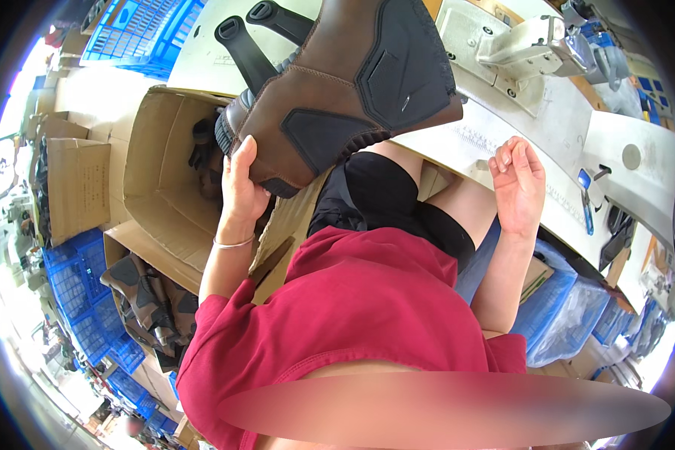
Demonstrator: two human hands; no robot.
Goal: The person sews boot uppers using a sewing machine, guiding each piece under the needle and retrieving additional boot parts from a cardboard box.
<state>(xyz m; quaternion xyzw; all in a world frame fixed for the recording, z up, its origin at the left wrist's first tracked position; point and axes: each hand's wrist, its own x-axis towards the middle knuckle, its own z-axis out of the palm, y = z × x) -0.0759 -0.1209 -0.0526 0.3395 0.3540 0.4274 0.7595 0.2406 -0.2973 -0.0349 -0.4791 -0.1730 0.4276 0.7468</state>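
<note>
A brown leather boot upper (330, 94) with black panels is held up in front of me at the top of the view. Two black straps (249, 56) with slotted ends stick out from its far side. My left hand (241, 180) grips its lower left edge, thumb on the near face and the other fingers mostly behind it. To the right, my right hand (519, 184) is raised apart from the boot upper, palm showing, fingers curled in at the tips. Whether anything small is pinched there cannot be seen.
A sewing machine (521, 49) stands on the white table (465, 146) ahead, with blue-handled snips (586, 202) at the right. An open cardboard box (154, 157) holding dark pieces is at my left. More brown boot uppers (146, 292) lie below it. Blue crates (79, 277) line the left.
</note>
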